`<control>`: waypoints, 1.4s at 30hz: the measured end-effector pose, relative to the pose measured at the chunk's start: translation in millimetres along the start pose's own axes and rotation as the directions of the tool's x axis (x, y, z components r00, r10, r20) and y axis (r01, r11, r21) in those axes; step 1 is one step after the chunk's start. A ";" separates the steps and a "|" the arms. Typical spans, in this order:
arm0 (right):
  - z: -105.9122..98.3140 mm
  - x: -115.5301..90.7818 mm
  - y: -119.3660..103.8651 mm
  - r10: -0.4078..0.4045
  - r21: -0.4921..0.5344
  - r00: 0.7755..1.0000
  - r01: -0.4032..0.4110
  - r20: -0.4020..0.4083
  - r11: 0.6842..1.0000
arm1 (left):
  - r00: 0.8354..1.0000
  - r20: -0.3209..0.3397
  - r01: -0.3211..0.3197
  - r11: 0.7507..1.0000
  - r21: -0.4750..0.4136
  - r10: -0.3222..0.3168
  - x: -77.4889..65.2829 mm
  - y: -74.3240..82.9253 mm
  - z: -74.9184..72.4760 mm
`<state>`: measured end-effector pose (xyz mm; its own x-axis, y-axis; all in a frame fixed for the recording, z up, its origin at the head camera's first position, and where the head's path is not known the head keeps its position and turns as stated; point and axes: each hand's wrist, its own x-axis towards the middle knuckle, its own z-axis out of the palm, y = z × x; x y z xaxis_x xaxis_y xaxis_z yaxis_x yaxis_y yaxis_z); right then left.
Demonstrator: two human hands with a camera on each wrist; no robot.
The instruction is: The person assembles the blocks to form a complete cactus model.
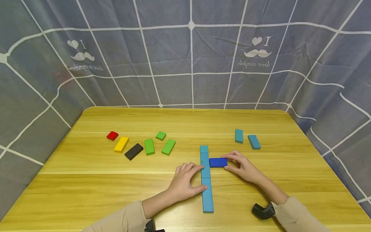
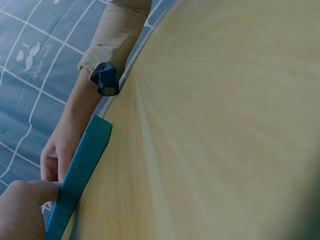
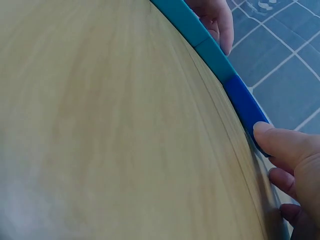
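A column of light blue blocks [image 1: 207,198] lies end to end on the table, a short one at its far end. My left hand [image 1: 184,183] is at the column's left side, with forefinger and thumb touching two of its blocks. In the left wrist view the thumb rests against the near light blue block [image 2: 82,172]. My right hand [image 1: 243,167] pinches the right end of a dark blue block [image 1: 218,162] between thumb and forefinger. That block lies flat and sideways, its left end at the column's right side. In the right wrist view the dark blue block [image 3: 246,107] meets the light blue row.
Two light blue blocks [image 1: 254,142] lie at the back right. To the left are a red block [image 1: 112,135], a yellow block [image 1: 121,144], a black block [image 1: 134,151] and green blocks [image 1: 149,147]. A grey curtain [image 1: 214,64] hangs behind the wooden table [image 1: 101,193].
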<state>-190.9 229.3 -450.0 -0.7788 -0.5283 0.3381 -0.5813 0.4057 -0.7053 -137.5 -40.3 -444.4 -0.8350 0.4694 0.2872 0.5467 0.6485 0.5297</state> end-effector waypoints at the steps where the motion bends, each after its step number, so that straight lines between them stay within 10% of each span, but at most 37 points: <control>1: 0.2 0.2 -0.1 0.000 0.000 1.000 0.000 0.002 1.000 | 1.000 -0.002 -0.002 1.000 -0.001 0.002 0.0 -0.1 0.0; 23: -1.7 3.1 -1.3 0.018 -0.019 0.998 -0.018 0.052 1.000 | 1.000 -0.002 0.009 1.000 -0.011 -0.009 -1.5 -0.1 -0.3; 31: -36.3 19.3 -24.4 0.073 -0.014 0.995 -0.074 -0.072 0.997 | 1.000 -0.017 0.003 1.000 -0.015 -0.003 -1.6 -0.9 0.9; 42: -96.6 6.5 47.9 0.160 -0.082 0.977 -0.173 -0.145 0.982 | 1.000 -0.003 0.001 1.000 -0.011 -0.001 -1.1 -0.6 1.5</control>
<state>-246.6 317.4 -421.4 -0.8874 -0.3432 0.3077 -0.4555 0.5507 -0.6995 -136.9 -40.3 -446.2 -0.8357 0.4669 0.2891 0.5452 0.6426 0.5384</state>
